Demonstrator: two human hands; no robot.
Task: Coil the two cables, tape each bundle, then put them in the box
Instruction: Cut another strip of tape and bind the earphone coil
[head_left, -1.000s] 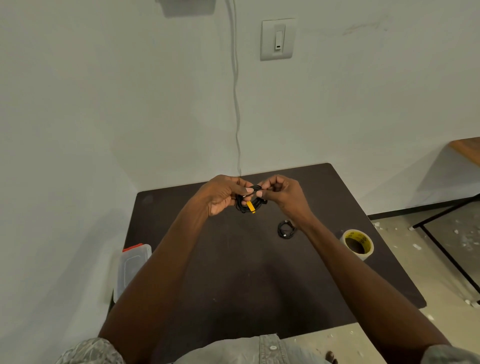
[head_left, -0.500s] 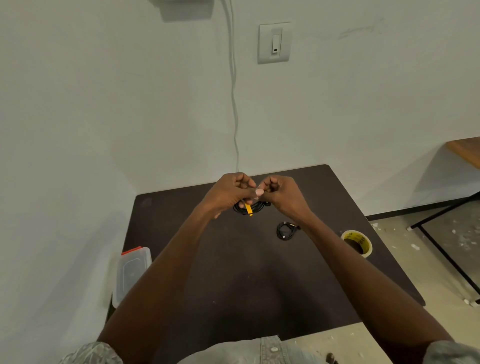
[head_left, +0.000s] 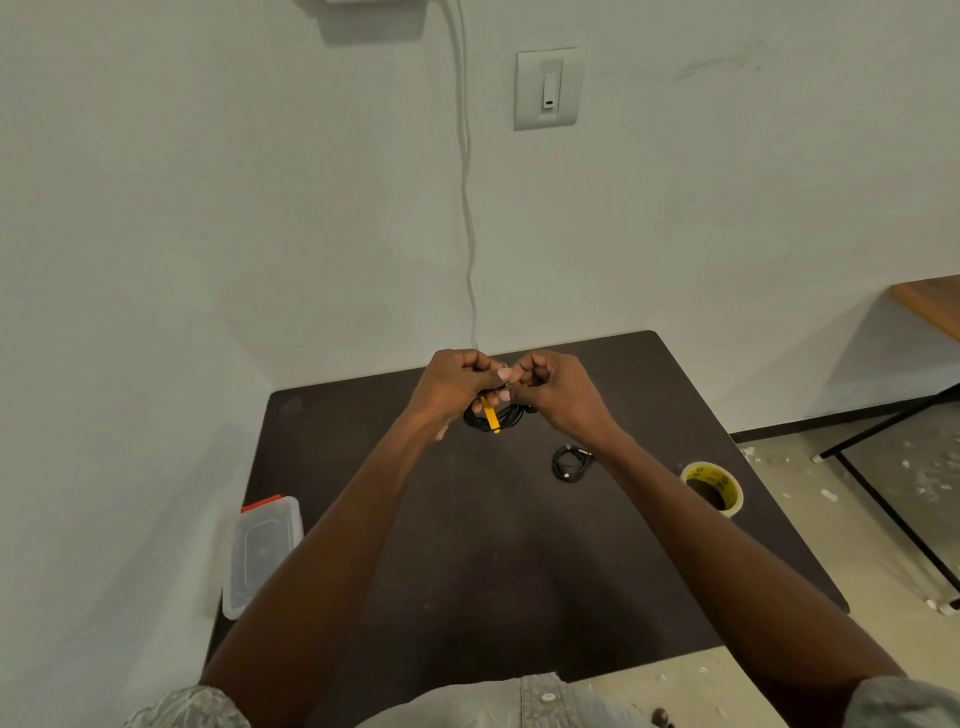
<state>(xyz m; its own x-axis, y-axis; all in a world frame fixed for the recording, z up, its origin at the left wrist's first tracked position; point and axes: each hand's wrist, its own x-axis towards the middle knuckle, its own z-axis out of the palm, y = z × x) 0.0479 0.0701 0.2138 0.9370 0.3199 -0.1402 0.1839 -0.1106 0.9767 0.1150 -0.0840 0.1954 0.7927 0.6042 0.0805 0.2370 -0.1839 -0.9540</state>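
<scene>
The black coiled cable bundle with its yellow strip (head_left: 493, 413) hangs above the dark table (head_left: 467, 545), pinched between my left hand (head_left: 452, 387) and right hand (head_left: 556, 389). I should keep the loops tight while pressing the tape flat all round.

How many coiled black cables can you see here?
2. One coiled cable with a yellow tag is held up between the left hand and right hand. The other coiled cable lies on the dark table, near the tape roll.
</scene>
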